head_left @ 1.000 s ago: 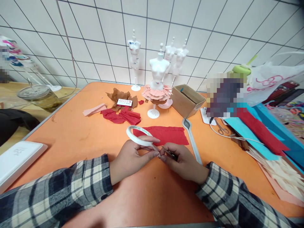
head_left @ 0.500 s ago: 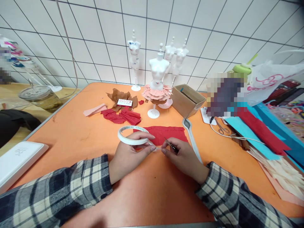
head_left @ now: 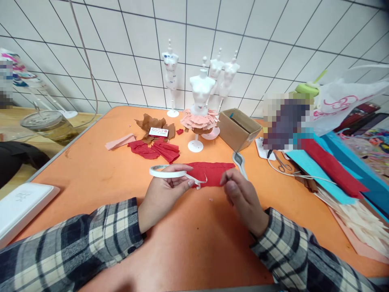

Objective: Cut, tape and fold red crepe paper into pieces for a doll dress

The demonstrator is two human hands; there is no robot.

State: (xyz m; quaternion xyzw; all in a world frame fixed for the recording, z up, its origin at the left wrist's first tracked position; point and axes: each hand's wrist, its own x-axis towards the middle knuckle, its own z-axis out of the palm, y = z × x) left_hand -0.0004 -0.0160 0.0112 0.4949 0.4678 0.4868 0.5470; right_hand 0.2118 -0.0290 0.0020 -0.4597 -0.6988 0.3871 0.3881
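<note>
The table (head_left: 197, 259) before me is bright orange, and its edge is grey. The roll of tape (head_left: 167, 175) is white, with greenish letters on its inner side. Near it, the flat paper strip (head_left: 215, 172) is deep red; the crumpled paper (head_left: 147, 123) is brown, and the folded strip (head_left: 120, 142) is pale pink. I see that the front dress form (head_left: 201, 91) is white, while its ruffled skirt (head_left: 199, 121) is pink, with some brown below. The carton (head_left: 233, 133) is light brown. Both sleeves (head_left: 112, 229) carry a plaid of dark blue, grey and cream. The wall (head_left: 136, 69) has white tiles, which thin black lines divide into a grid.
</note>
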